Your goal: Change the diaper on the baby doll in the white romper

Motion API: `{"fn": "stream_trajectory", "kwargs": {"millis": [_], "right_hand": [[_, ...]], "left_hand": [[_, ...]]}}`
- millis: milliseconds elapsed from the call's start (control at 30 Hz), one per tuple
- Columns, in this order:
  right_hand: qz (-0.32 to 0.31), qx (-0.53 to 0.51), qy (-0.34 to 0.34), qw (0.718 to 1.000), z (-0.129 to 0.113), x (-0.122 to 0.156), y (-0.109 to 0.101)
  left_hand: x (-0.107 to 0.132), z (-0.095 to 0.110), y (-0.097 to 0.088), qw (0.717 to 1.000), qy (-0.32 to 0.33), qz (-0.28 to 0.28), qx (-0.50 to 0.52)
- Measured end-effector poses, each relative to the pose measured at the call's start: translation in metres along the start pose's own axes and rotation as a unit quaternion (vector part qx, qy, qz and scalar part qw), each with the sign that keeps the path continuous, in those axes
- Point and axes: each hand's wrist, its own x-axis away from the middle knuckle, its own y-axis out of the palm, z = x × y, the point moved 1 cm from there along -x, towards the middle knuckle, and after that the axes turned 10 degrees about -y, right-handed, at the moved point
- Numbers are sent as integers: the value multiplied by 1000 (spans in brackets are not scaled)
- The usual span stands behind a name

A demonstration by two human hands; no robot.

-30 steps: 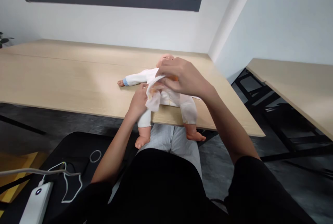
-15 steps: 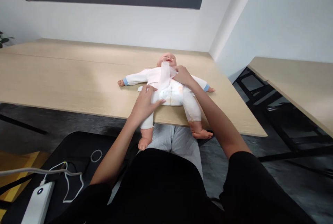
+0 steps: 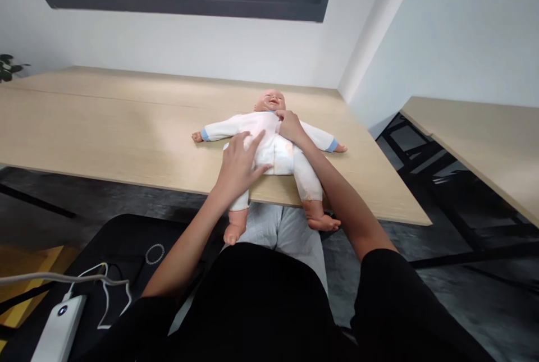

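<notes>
A baby doll [image 3: 275,146] in a white romper with blue cuffs lies on its back at the near edge of a light wooden table [image 3: 105,120], arms spread, legs hanging over the edge. My left hand [image 3: 240,165] rests flat on the doll's belly and hip, fingers stretched out. At the doll's chest just below the chin, my right hand [image 3: 290,125] has its fingers curled and pinched on the romper's front.
A second wooden table [image 3: 475,137] stands at the right, dark floor and black table legs between. At the lower left lie a white power bank [image 3: 56,328] and a white cable [image 3: 105,289]. A dark-framed window runs along the back wall.
The loose white cloth flap that my right hand held up over the doll now lies flat on its chest. My right hand moved up to the collar; my left hand spread over the belly.
</notes>
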Motion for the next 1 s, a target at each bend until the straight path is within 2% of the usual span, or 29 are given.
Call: {"fn": "stream_trajectory", "kwargs": {"millis": [100, 233, 367, 467, 567, 667, 767, 833, 900, 1000], "right_hand": [[30, -18, 38, 999, -4, 2, -2], [111, 0, 24, 994, -9, 9, -13], [131, 20, 41, 990, -3, 35, -43], [106, 52, 104, 987, 9, 69, -69], [37, 124, 147, 981, 22, 104, -82], [-49, 180, 115, 976, 31, 126, -80], [-108, 226, 86, 964, 34, 132, -70], [-113, 235, 75, 962, 33, 132, -63], [-97, 215, 56, 970, 32, 131, -59], [-70, 156, 32, 985, 30, 131, -57]], "left_hand": [[-12, 16, -2, 991, 93, -78, -61], [-43, 24, 0, 963, 183, -191, -57], [-76, 19, 7, 946, 192, -260, -25], [-96, 13, 17, 940, 177, -291, -14], [-112, 7, 28, 940, 162, -301, -8], [-125, 4, 38, 941, 153, -301, -8], [-131, 3, 43, 944, 147, -296, -11], [-132, 4, 44, 949, 157, -274, 3], [-130, 9, 43, 947, 197, -248, 56], [-124, 19, 40, 916, 265, -256, 157]]}}
